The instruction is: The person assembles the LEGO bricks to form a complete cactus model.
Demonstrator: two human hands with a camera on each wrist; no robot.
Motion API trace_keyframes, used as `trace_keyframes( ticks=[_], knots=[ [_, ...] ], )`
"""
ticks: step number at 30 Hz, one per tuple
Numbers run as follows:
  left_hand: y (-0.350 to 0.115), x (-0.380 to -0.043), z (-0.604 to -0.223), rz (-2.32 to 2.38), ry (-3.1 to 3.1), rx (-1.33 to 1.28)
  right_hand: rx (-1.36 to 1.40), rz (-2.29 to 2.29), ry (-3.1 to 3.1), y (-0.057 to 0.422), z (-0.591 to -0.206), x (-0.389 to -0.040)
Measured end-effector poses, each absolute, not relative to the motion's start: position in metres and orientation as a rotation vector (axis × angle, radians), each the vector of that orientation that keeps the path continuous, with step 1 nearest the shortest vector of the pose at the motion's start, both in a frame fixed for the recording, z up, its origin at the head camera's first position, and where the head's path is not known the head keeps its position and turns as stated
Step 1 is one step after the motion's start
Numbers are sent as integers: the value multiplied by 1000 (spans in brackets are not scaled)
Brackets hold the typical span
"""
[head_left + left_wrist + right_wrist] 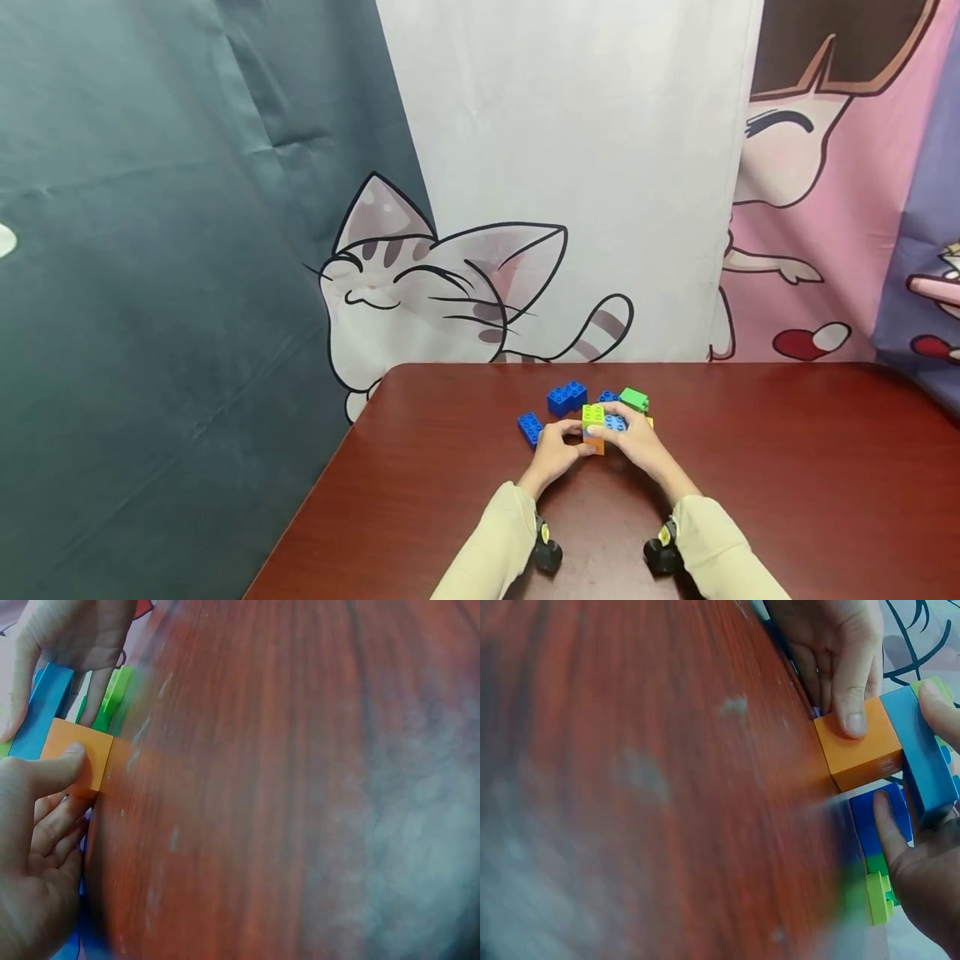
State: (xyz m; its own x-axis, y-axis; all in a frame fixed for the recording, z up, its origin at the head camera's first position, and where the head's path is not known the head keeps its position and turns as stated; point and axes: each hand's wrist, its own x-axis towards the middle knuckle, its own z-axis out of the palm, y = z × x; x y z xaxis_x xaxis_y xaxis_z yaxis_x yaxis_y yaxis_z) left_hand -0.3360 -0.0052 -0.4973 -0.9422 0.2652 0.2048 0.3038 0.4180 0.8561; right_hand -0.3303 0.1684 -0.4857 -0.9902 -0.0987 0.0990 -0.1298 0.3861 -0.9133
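Observation:
Both hands meet at a small stack of toy building bricks near the far side of the table. An orange brick (881, 739) is at the bottom, a longer light blue brick (924, 754) lies across it, and a lime brick (592, 412) tops the light blue one. With thumb and fingers, my left hand (554, 454) pinches the orange brick, its thumb flat on one face. My right hand (639, 439) grips the light blue brick, its thumb by the lime brick; its far fingers are partly hidden.
Around the hands lie loose dark blue bricks (530, 427), with more blue bricks (567, 399) farther back. A green brick (634, 399) stands behind the right hand, which partly covers a yellow brick (650, 422). A printed curtain hangs behind the brown table (420, 500).

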Motion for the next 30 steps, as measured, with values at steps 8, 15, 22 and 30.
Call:
trace_keyframes(
  ticks=[8,15,22,30],
  knots=[
    [-6,-341,-497,-1630,-2635,-560,94,1770,-2549,169,-493,-322],
    [-8,-333,-502,-1641,-2622,-533,50,1889,-2480,166,-503,-316],
    [-7,-328,-507,-1635,-2599,-519,41,1916,-2462,168,-505,-315],
    [-7,-327,-509,-1685,-2538,-507,51,1904,-2455,167,-502,-315]
  ],
)
